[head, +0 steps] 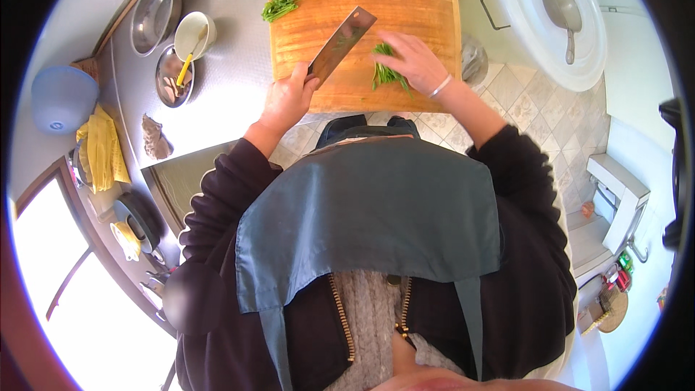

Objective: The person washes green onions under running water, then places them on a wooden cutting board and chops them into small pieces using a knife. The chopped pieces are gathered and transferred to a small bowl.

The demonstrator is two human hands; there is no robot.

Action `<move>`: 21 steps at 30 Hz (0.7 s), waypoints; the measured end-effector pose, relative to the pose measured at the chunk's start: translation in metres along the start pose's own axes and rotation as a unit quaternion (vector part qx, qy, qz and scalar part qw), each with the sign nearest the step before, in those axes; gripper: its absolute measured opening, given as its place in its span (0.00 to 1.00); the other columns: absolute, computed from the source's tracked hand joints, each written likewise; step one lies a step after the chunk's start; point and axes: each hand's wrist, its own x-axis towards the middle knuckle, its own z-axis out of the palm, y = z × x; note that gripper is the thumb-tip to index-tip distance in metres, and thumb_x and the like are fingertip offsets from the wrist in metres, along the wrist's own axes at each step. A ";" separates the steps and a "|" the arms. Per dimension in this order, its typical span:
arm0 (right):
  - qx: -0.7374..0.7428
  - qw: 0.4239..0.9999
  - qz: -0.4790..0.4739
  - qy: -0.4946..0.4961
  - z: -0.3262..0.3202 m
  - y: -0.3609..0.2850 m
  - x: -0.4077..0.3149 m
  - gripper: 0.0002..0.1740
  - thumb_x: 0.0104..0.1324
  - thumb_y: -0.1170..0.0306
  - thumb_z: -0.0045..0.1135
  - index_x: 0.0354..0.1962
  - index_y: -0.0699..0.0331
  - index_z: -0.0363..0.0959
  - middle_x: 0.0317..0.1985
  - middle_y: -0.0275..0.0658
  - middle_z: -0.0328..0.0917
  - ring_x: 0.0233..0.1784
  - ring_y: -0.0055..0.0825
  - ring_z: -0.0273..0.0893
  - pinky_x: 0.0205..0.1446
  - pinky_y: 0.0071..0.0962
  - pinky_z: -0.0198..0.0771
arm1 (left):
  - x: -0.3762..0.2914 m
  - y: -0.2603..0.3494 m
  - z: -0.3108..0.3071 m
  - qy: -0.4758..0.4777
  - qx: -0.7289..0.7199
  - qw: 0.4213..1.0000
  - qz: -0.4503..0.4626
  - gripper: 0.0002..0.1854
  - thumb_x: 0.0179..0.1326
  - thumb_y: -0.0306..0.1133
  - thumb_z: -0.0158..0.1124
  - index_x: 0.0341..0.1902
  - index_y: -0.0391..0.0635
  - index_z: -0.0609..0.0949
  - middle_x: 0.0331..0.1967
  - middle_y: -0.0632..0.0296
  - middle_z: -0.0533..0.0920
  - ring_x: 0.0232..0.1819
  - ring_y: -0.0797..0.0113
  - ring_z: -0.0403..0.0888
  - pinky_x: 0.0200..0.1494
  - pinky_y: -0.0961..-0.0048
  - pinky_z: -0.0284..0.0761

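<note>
My left hand [289, 99] grips the handle of a Chinese cleaver [347, 38]. Its broad steel blade slants up and to the right over a wooden cutting board [326, 0]. On the board's right half lies a small bunch of cut green stalks [386, 71]. Spread over these stalks is my right hand [415, 62], fingers apart and slightly blurred; whether the fingertips press on the stalks I cannot tell. A tuft of leafy green herbs [281, 2] rests at the board's far left corner.
Left on the metal counter [228, 81] stand a steel bowl [156, 16], a cream bowl [191, 35] with a yellow-handled utensil, a dish of sliced food [168, 89] and a crumpled cloth [156, 137]. Right of the board, a metal scoop [562, 8] lies on a white round lid [516, 0].
</note>
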 end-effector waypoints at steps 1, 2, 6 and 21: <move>0.004 0.996 0.079 0.044 0.001 -0.006 -0.008 0.16 0.51 0.81 0.54 0.39 0.60 0.71 0.58 0.44 0.68 0.62 0.43 0.65 0.61 0.37 0.64 | 0.001 -0.001 0.000 0.005 -0.001 1.000 0.004 0.10 0.62 0.32 0.60 0.43 0.44 0.71 0.30 0.50 0.84 0.31 0.45 0.81 0.32 0.54 0.77; 0.005 0.984 0.159 0.084 0.004 -0.013 -0.015 0.17 0.50 0.82 0.53 0.39 0.61 0.69 0.56 0.45 0.69 0.60 0.43 0.67 0.60 0.36 0.65 | 0.002 -0.002 0.000 0.004 0.005 1.000 0.003 0.10 0.62 0.33 0.60 0.43 0.44 0.71 0.29 0.50 0.84 0.31 0.45 0.81 0.32 0.54 0.77; 0.139 0.888 0.416 0.142 0.029 -0.039 -0.021 0.17 0.53 0.77 0.60 0.41 0.65 0.66 0.39 0.45 0.68 0.43 0.44 0.67 0.50 0.40 0.66 | 0.007 -0.005 0.000 0.008 0.013 1.000 0.016 0.10 0.63 0.33 0.59 0.43 0.44 0.71 0.29 0.50 0.83 0.30 0.44 0.81 0.31 0.54 0.76; 0.074 0.951 0.262 0.146 0.045 -0.047 0.002 0.18 0.48 0.76 0.65 0.34 0.63 0.64 0.36 0.45 0.69 0.42 0.47 0.67 0.46 0.40 0.65 | 0.027 0.004 0.009 -0.036 0.200 0.978 0.057 0.07 0.64 0.32 0.54 0.44 0.47 0.72 0.28 0.55 0.80 0.26 0.47 0.79 0.27 0.54 0.75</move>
